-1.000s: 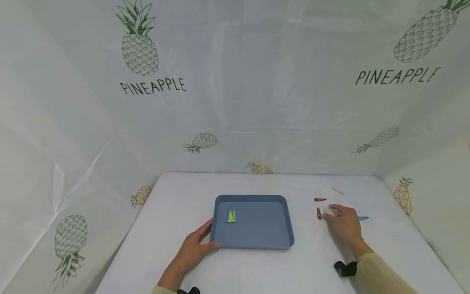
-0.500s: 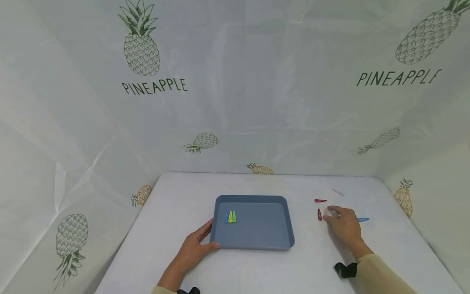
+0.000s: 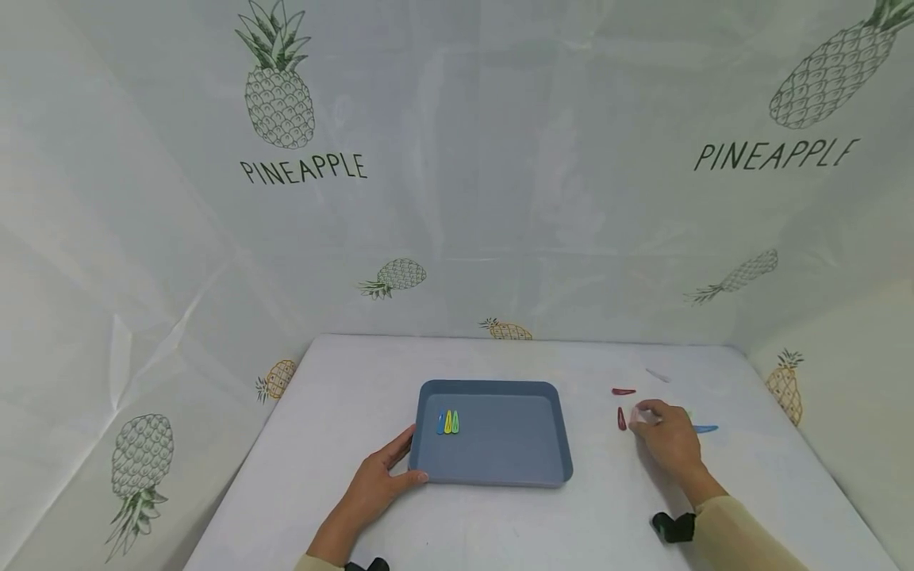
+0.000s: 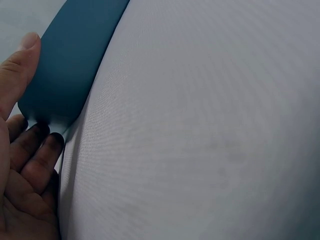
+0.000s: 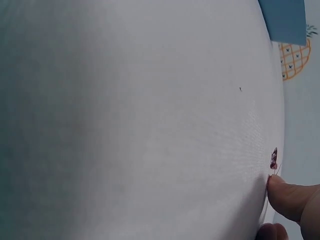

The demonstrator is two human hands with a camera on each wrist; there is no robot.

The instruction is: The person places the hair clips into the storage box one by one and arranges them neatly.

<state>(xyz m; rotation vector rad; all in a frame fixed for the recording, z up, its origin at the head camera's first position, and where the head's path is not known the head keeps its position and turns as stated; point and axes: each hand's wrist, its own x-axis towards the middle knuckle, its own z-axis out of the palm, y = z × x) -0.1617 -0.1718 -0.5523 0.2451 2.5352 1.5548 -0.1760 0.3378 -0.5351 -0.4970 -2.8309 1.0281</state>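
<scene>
A blue-grey tray (image 3: 507,444) holds blue (image 3: 439,423), yellow (image 3: 448,422) and green (image 3: 455,422) clips side by side at its left. The left hand (image 3: 371,485) grips the tray's near left corner; in the left wrist view its thumb and fingers lie on either side of the tray wall (image 4: 75,55). To the right, the right hand (image 3: 670,446) pinches a pale pink clip (image 3: 634,415), mostly hidden by the fingers. Close to its fingertips lies a dark red clip (image 3: 622,419), seen also beside the thumb in the right wrist view (image 5: 274,158).
Another red clip (image 3: 624,391) and a pale clip (image 3: 658,375) lie farther back on the white table (image 3: 500,523). A blue clip (image 3: 706,429) is right of the right hand, partly covered. Pineapple-printed sheeting (image 3: 500,198) surrounds the table.
The right thumb and forefinger have drawn slightly closer together around the pale pink clip. The left hand and tray have stayed in place.
</scene>
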